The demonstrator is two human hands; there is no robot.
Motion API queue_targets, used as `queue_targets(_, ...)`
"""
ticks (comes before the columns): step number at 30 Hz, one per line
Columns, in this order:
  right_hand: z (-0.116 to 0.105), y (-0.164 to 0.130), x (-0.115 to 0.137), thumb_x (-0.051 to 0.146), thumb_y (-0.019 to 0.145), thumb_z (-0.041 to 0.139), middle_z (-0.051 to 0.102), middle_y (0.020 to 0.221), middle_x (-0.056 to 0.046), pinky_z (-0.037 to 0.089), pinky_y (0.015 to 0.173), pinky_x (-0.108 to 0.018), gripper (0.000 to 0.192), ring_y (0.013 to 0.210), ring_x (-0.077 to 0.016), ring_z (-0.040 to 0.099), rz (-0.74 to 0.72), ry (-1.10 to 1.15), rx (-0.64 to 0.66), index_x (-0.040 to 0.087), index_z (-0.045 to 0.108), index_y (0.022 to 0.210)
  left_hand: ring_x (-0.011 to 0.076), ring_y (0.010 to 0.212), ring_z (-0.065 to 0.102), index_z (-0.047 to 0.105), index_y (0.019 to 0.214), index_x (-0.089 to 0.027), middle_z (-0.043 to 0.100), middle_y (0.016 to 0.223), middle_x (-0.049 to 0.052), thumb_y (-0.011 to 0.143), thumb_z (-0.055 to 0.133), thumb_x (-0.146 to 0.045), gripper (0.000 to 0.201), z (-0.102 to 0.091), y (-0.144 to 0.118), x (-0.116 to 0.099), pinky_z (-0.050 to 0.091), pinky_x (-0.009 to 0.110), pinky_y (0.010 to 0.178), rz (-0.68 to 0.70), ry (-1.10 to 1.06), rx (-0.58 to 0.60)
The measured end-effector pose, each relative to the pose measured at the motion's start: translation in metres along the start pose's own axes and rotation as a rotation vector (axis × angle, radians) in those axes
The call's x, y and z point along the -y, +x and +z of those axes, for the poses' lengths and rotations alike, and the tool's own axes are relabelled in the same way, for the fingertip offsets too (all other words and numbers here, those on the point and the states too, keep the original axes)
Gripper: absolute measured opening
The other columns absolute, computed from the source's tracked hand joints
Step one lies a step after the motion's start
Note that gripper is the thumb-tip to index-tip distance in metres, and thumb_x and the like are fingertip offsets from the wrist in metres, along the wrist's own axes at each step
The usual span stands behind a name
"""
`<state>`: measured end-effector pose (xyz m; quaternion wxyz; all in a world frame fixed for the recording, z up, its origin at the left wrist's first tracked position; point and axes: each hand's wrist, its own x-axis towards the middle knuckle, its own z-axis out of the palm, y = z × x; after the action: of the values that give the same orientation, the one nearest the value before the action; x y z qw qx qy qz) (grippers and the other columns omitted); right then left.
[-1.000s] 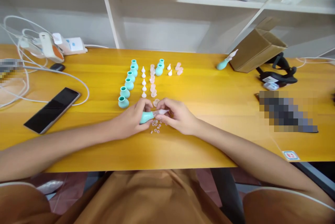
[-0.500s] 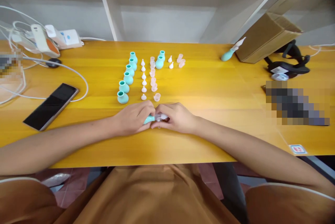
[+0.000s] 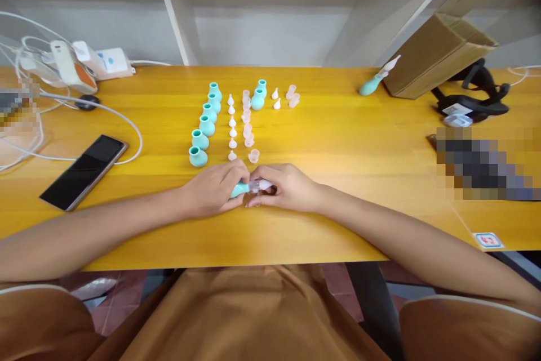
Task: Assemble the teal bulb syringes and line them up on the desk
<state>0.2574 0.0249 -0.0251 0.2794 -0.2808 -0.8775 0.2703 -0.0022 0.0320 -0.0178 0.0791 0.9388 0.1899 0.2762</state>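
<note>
Right now both hands meet at the near middle of the yellow surface [image 3: 346, 147]. The left hand [image 3: 213, 186] is curled around a teal bulb [image 3: 239, 188], so that only its right end shows between the fingers. The right hand [image 3: 287, 186] pinches a clear tip [image 3: 261, 185] that sits at the end of this bulb, with the fingers closed narrow on it. So the bulb and the tip lie exactly between the two hands, and both hands touch the piece, low over the surface.

Just beyond the hands, on the far side, stand small parts in rows: a row of teal bulbs [image 3: 204, 126] on the left, then a row of white tips [image 3: 232, 124], then a row of pink caps [image 3: 247, 124]. One single clear cap [image 3: 253, 155] stands nearest to the hands.

Far right, one finished teal aspirator [image 3: 377, 78] leans against a cardboard box [image 3: 439, 48]. At the left a black phone [image 3: 83, 171] lies flat, with white cables [image 3: 63, 102] around it.
</note>
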Motion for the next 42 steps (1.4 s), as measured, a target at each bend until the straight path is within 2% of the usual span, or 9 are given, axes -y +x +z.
queue_targets(4, -0.005, 0.001, 0.004, 0.064, 0.100, 0.075, 0.073, 0.086, -0.001, 0.042, 0.065, -0.026, 0.044, 0.066, -0.0140, 0.059, 0.036, 0.097, -0.024, 0.021, 0.070, 0.110, 0.0229, 0.088, 0.069, 0.052, 0.117, -0.022, 0.070, 0.105, 0.007, 0.100, 0.066, -0.026, 0.023, 0.000, -0.001, 0.001, 0.054, 0.034, 0.075, -0.037, -0.027, -0.017)
queue_targets(8, -0.008, 0.003, 0.010, 0.054, 0.117, 0.043, 0.052, 0.066, 0.002, 0.034, 0.060, -0.029, 0.054, 0.058, -0.0126, 0.045, 0.121, 0.115, -0.144, 0.021, 0.055, 0.077, 0.0226, 0.091, 0.068, 0.058, 0.127, -0.020, 0.069, 0.107, 0.008, 0.102, 0.065, -0.027, 0.027, -0.003, 0.000, 0.000, 0.055, 0.034, 0.078, -0.131, -0.037, 0.014)
queue_targets(10, -0.006, 0.004, 0.014, 0.056, 0.117, 0.042, 0.043, 0.063, 0.003, 0.032, 0.059, -0.029, 0.058, 0.057, -0.0121, 0.039, 0.137, 0.213, -0.162, 0.022, 0.046, 0.070, 0.0214, 0.090, 0.067, 0.065, 0.121, -0.020, 0.068, 0.105, 0.007, 0.105, 0.065, -0.032, 0.020, -0.006, 0.001, -0.002, 0.055, 0.033, 0.078, -0.177, -0.073, 0.037)
queue_targets(13, 0.001, 0.004, 0.019, 0.064, 0.114, 0.044, 0.040, 0.064, 0.004, 0.032, 0.057, -0.029, 0.060, 0.058, -0.0127, 0.037, 0.186, 0.445, -0.195, 0.023, 0.044, 0.071, 0.0192, 0.088, 0.066, 0.070, 0.109, -0.021, 0.066, 0.102, 0.006, 0.106, 0.069, -0.039, 0.019, -0.010, 0.006, -0.006, 0.055, 0.032, 0.079, -0.215, -0.212, -0.007)
queue_targets(20, 0.011, 0.010, 0.016, 0.081, 0.103, 0.054, 0.032, 0.065, 0.005, 0.027, 0.050, -0.029, 0.064, 0.056, -0.0130, 0.027, 0.277, 0.791, -0.351, 0.025, 0.044, 0.072, 0.0191, 0.087, 0.069, 0.064, 0.099, -0.021, 0.072, 0.096, 0.004, 0.104, 0.072, -0.038, 0.019, -0.014, 0.013, -0.013, 0.057, 0.035, 0.082, -0.284, -0.563, -0.133)
queue_targets(27, 0.004, 0.011, 0.019, 0.071, 0.110, 0.050, 0.038, 0.066, 0.004, 0.031, 0.058, -0.029, 0.062, 0.059, -0.0125, 0.033, 0.221, 0.447, -0.311, 0.023, 0.045, 0.070, 0.0187, 0.094, 0.074, 0.066, 0.100, -0.022, 0.078, 0.103, 0.005, 0.096, 0.083, -0.028, 0.018, -0.014, 0.014, -0.024, 0.061, 0.034, 0.086, -0.300, -0.557, -0.358)
queue_targets(33, 0.007, 0.009, 0.024, 0.063, 0.114, 0.045, 0.036, 0.063, 0.003, 0.028, 0.058, -0.031, 0.061, 0.057, -0.0121, 0.032, 0.218, 0.199, -0.357, 0.023, 0.038, 0.068, 0.0201, 0.089, 0.078, 0.071, 0.100, -0.021, 0.083, 0.099, 0.004, 0.092, 0.088, -0.037, 0.025, -0.013, 0.012, -0.025, 0.062, 0.035, 0.085, -0.488, -0.514, -0.280)
queue_targets(38, 0.011, 0.010, 0.023, 0.066, 0.114, 0.042, 0.035, 0.063, 0.004, 0.027, 0.058, -0.030, 0.063, 0.057, -0.0114, 0.030, 0.241, 0.210, -0.366, 0.022, 0.038, 0.069, 0.0195, 0.085, 0.076, 0.073, 0.097, -0.020, 0.083, 0.095, 0.004, 0.088, 0.091, -0.041, 0.030, -0.009, 0.013, -0.021, 0.061, 0.033, 0.082, -0.562, -0.509, -0.269)
queue_targets(42, 0.011, 0.010, 0.023, 0.069, 0.113, 0.041, 0.033, 0.064, 0.004, 0.026, 0.057, -0.029, 0.064, 0.058, -0.0113, 0.029, 0.249, 0.264, -0.339, 0.023, 0.037, 0.068, 0.0187, 0.084, 0.076, 0.072, 0.096, -0.020, 0.082, 0.092, 0.003, 0.085, 0.093, -0.041, 0.032, -0.009, 0.015, -0.017, 0.063, 0.032, 0.082, -0.558, -0.649, -0.260)
